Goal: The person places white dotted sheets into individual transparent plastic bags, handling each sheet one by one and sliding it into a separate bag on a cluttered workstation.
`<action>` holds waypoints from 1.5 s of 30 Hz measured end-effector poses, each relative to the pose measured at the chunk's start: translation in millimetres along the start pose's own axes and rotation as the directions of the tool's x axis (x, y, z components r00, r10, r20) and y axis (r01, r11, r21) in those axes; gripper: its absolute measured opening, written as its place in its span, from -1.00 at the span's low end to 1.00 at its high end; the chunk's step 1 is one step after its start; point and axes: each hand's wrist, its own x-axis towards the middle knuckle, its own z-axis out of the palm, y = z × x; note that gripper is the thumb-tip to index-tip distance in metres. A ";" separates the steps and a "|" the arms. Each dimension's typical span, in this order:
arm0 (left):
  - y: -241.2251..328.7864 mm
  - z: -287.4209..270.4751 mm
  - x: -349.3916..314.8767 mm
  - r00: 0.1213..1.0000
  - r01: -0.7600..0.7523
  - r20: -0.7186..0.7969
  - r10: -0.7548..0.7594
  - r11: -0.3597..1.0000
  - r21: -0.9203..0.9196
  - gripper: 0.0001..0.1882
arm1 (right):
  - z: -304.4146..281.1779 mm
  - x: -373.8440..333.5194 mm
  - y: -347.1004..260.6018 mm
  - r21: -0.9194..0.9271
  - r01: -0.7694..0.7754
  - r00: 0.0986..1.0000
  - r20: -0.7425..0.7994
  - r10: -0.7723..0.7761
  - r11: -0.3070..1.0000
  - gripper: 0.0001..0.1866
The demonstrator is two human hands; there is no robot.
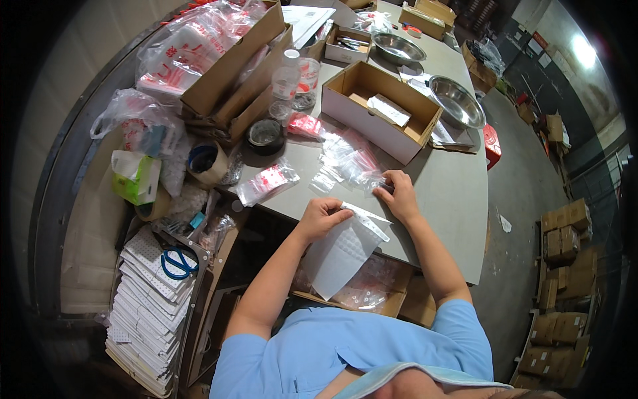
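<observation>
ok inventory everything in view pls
Table: 1, grey, centre
Bags: many, clear, table
Sheet: 1, white, table edge
Open boxes: several, white and brown, table
Bowls: 2, silver, table right
Bottle: 1, clear, table
Tape rolls: 2 or more, tan, left
Packet: 1, green and white, left
Stacked sheets: many, white, lower left
Scissors: 1, blue, on stack
Cartons: several, brown, far right
Red box: 1, red, beside table
Shirt: 1, light blue, bottom
Left hand: 1, bare, holding sheet
Right hand: 1, bare, touching bags
</observation>
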 end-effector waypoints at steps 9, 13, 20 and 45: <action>-4.3 -2.5 -0.7 1.000 -0.013 0.002 0.013 0.999 0.039 -0.84 | 7.0 -2.7 28.7 0.164 -0.202 0.979 0.034 0.199 0.966 -0.77; -8.3 -3.9 -0.2 1.000 -0.014 0.010 0.013 0.999 0.034 -0.84 | 9.6 -0.7 25.1 0.148 -0.188 0.980 -0.037 0.195 0.971 -0.73; -2.3 -2.4 -1.5 1.000 0.006 0.016 -0.007 1.000 0.029 -0.88 | 10.4 3.0 25.3 0.051 -0.127 0.992 0.026 0.126 0.991 -0.81; -28.0 -12.0 2.1 0.997 -0.038 -0.066 0.036 0.999 -0.028 -0.87 | -62.5 -122.9 -96.1 0.064 0.092 0.779 0.617 -0.112 0.994 -0.71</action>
